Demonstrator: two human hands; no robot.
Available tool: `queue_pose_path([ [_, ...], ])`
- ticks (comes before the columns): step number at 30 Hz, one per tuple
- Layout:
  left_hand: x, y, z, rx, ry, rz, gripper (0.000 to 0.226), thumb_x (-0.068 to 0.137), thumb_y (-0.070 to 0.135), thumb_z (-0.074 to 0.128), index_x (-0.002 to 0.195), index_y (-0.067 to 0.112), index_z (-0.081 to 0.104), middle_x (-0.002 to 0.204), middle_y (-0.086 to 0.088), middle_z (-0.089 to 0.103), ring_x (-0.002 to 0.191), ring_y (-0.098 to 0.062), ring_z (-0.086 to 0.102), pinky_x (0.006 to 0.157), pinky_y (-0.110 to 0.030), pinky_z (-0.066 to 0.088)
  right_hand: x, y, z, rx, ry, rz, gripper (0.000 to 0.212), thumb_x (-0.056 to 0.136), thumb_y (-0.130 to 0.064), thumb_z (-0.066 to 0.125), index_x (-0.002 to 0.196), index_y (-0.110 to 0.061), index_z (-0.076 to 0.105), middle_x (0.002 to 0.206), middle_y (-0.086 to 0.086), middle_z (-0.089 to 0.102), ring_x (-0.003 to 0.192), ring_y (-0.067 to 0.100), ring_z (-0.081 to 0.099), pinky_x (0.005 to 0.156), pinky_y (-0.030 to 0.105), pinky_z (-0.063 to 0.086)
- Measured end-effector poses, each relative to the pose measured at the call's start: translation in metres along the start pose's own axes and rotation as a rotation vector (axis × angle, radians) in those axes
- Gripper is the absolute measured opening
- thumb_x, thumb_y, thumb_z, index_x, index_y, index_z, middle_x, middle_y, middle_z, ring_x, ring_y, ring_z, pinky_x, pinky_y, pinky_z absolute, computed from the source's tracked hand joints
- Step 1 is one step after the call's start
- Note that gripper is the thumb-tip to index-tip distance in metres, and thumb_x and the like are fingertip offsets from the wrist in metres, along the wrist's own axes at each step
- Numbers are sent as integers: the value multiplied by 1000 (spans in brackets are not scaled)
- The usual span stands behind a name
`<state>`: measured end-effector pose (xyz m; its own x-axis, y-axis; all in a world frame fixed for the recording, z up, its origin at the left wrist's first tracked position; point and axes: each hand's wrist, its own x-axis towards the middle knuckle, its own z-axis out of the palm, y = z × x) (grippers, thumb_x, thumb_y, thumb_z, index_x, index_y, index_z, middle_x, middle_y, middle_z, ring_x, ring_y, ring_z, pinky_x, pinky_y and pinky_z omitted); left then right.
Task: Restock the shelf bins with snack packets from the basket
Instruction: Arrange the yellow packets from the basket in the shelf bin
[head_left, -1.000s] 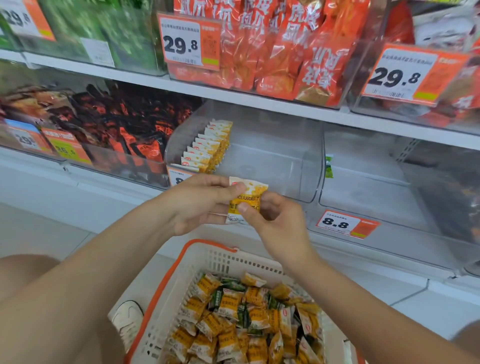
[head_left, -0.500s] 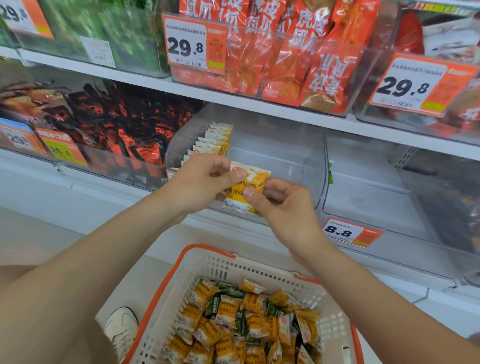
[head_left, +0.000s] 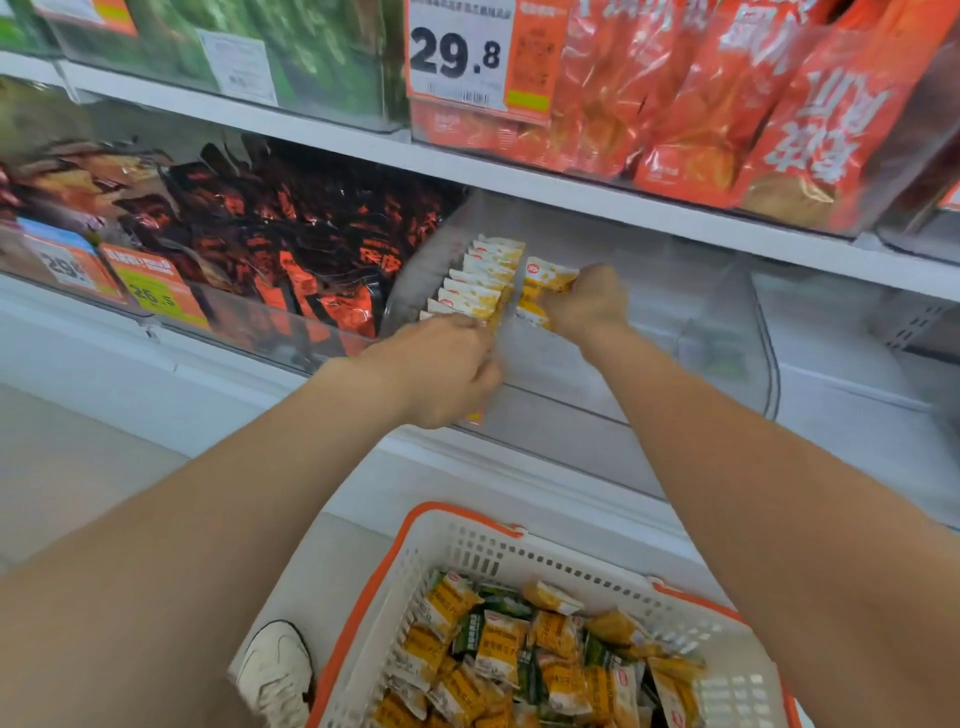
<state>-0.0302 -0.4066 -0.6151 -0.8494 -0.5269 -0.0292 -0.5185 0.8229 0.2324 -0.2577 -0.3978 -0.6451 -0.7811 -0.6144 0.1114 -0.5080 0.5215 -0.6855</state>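
Inside the clear shelf bin (head_left: 649, 332), my right hand (head_left: 587, 306) grips a yellow-and-white snack packet (head_left: 545, 283) just right of a row of several upright packets (head_left: 483, 283) along the bin's left wall. At the near end of that row is my left hand (head_left: 441, 369), fingers curled at the bin's front edge; a sliver of yellow shows beneath it. What it holds is hidden. Below, the white basket with orange rim (head_left: 467, 551) holds several yellow and green packets (head_left: 530, 660).
Dark red-and-black packets (head_left: 291, 244) fill the bin to the left. Orange bags (head_left: 727, 104) and a 29.8 price tag (head_left: 462, 52) sit on the shelf above. Another clear bin (head_left: 857, 353) lies to the right. A white shoe (head_left: 275, 675) stands beside the basket.
Both hands moved forward from in front of the shelf into the bin. The packet, earlier pinched by both hands, is now in the right hand alone beside the row.
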Motion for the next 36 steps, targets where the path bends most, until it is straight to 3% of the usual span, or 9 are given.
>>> queue_pose_path([
  [4,6,0,-4,-27,-74,-10,49,80,57,18,90,24,53,113,-5,59,111,-31,55,97,-46,49,31,-1,14,-160,20,49,31,87,-12,70,116,-2,65,119,19,69,116,35,65,88,35,53],
  [8,12,3,-6,-25,-117,-40,36,84,52,30,74,22,47,112,-9,60,109,-34,55,96,-44,51,46,-13,27,-221,62,36,38,92,-9,65,128,-2,56,130,20,64,126,37,59,96,37,51],
  [15,17,6,-7,17,-129,-17,37,78,52,28,70,20,44,112,-11,59,108,-35,55,95,-43,52,53,-16,27,-271,141,28,39,87,-21,74,122,-9,61,122,17,65,115,37,66,88,39,57],
  [18,15,7,-6,42,-122,-14,35,93,47,36,80,19,51,114,-12,57,108,-36,55,91,-40,50,52,-15,25,-216,120,45,41,81,-31,81,112,-9,64,111,14,71,107,30,71,82,34,57],
  [22,12,11,-2,84,-74,-25,26,102,38,39,90,19,51,117,-12,55,112,-36,54,86,-40,45,48,-2,12,129,-40,190,36,85,-17,73,115,-10,56,116,9,64,101,25,66,76,31,54],
  [25,2,19,-4,128,19,-31,30,101,37,42,110,14,59,122,-13,54,116,-37,54,90,-45,49,29,8,-4,311,-130,201,29,80,-16,65,105,-4,60,95,10,64,77,23,62,70,34,56],
  [28,-9,25,-6,186,186,-54,32,98,34,49,120,13,57,121,-15,51,113,-38,50,88,-46,47,-11,7,-24,246,-61,-8,16,82,-11,57,87,-14,72,90,9,71,78,25,65,76,34,54],
  [31,-23,46,-3,122,327,-46,18,94,34,51,95,16,54,98,-10,54,98,-37,57,68,-41,44,-85,8,-57,161,85,-346,23,86,-6,57,95,-15,77,86,0,76,74,10,68,77,24,54],
  [36,-43,70,35,134,-127,68,30,96,40,51,72,21,46,81,-5,51,85,-34,62,67,-37,48,-192,44,-85,162,39,-503,15,84,-10,62,82,-21,72,54,-12,59,52,11,58,54,14,40],
])
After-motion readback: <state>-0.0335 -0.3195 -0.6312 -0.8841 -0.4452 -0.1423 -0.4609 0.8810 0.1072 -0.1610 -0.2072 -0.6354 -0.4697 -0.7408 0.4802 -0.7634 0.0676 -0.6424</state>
